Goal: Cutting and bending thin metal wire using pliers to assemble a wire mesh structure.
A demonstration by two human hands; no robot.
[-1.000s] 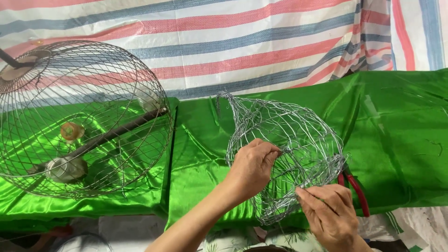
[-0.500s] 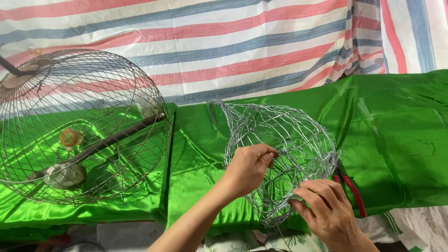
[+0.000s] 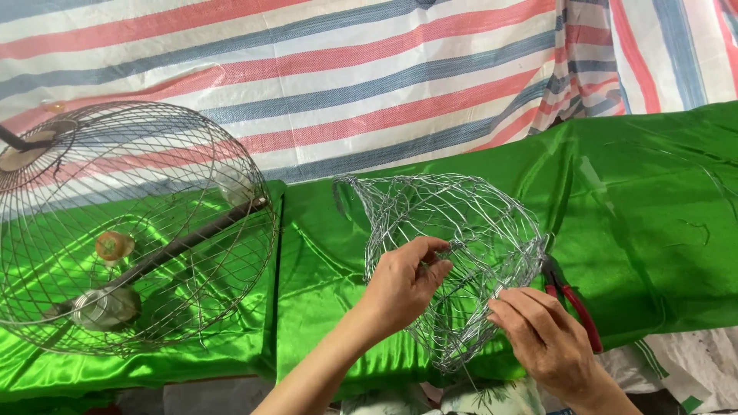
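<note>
A small silver wire mesh basket (image 3: 469, 230) lies on its side on green satin cloth (image 3: 653, 223), its open mouth facing me. My left hand (image 3: 403, 283) pinches the wire at the basket's near rim, fingers curled on it. My right hand (image 3: 542, 338) grips the lower right edge of the same rim, fingertips on the mesh. Red-handled pliers (image 3: 573, 303) lie on the cloth just right of the basket, partly hidden behind my right hand.
A large round wire cage (image 3: 131, 223) on a dark rod stands at the left, with small round fittings inside it. A striped red, blue and white tarpaulin (image 3: 369, 84) hangs behind. Pale sacking (image 3: 676, 369) shows at the bottom right.
The basket has turned and shifted left, its mouth now opened toward me. My right hand has slid up along the rim; my left hand keeps its hold.
</note>
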